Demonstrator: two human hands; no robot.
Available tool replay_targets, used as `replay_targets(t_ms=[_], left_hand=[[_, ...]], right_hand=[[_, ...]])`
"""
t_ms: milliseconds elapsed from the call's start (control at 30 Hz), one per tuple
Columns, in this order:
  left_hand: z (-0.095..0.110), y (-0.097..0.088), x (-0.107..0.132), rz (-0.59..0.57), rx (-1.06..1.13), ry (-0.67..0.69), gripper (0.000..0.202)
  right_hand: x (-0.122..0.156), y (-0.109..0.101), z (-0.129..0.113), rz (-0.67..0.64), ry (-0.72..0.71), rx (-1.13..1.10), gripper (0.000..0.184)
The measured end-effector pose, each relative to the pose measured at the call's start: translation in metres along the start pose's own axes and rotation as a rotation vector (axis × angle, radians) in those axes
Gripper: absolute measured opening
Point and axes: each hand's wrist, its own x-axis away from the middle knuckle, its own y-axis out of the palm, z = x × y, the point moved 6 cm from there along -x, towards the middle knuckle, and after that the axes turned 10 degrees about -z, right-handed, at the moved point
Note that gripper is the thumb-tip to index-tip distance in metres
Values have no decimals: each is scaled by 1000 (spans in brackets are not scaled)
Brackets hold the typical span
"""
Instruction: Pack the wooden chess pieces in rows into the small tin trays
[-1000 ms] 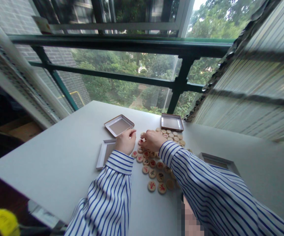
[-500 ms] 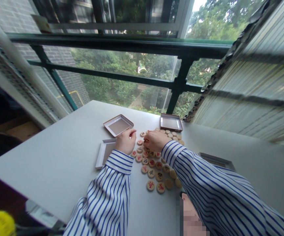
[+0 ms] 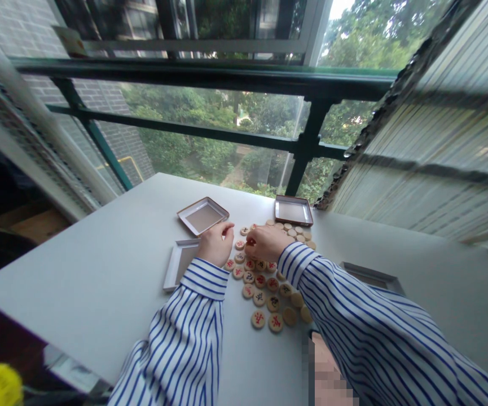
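Note:
Round wooden Chinese chess pieces [image 3: 272, 283] lie spread over the table, several face up with red or black characters and others blank side up. My right hand [image 3: 267, 243] is closed low among them, fingertips bent down at the pieces. Whatever it pinches is hidden by the fingers. Left of the pieces, my left hand [image 3: 216, 243] rests with curled fingers, thumb and forefinger close together; its inside is hidden. Just beyond that hand is a shallow box lid [image 3: 193, 230], and a pale tray [image 3: 170, 268] lies partly behind its wrist.
The white table [image 3: 100, 248] reaches up to the window and its green railing [image 3: 210, 76]. A third shallow tray [image 3: 293, 223] stands at the back. Another tray [image 3: 390, 280] is partly behind my right sleeve. A phone-like object [image 3: 330, 366], blurred out, lies at the front.
Almost nothing differs. My right hand has shifted very slightly left among the pieces; my left hand stays in place.

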Motion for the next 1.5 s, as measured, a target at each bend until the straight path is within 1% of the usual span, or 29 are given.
replay_targets(t_ms=[100,133,200,333,400,500,633,767,933,1167,1267,1367,1500], left_hand=[[1,0,0,4,19,11,24],[1,0,0,3,30,19,24],[2,1,0,0,62,39,24],[6,5,1,-32,158,97,25],[11,6,2,-59,206,131,26],[18,7,4,-85,239,193,27],[26,8,7,-110,249,267,30],[27,10,7,-107,243,303,30],[26,11,6,-94,230,327,24],[28,14,6,-148,203,322,21],[28,15,7,-151,149,329,19],[28,19,7,-160,31,341,19],[22,27,6,-193,-113,313,22]], right_hand=[[1,-2,5,6,-26,-58,29],[1,-3,7,9,-39,-108,31],[2,-5,12,13,-68,-295,32],[4,-7,22,-5,-106,-795,32],[6,-8,25,-9,-102,-955,31],[9,-7,29,4,-67,-1083,28],[10,-3,33,9,-48,-1177,26],[10,3,34,-13,-34,-1254,25],[11,6,32,-30,-35,-1312,23],[11,10,30,-29,-58,-1326,20],[11,9,34,-13,-21,-1293,20],[15,7,41,12,59,-1282,22],[23,4,48,20,108,-1286,23]])
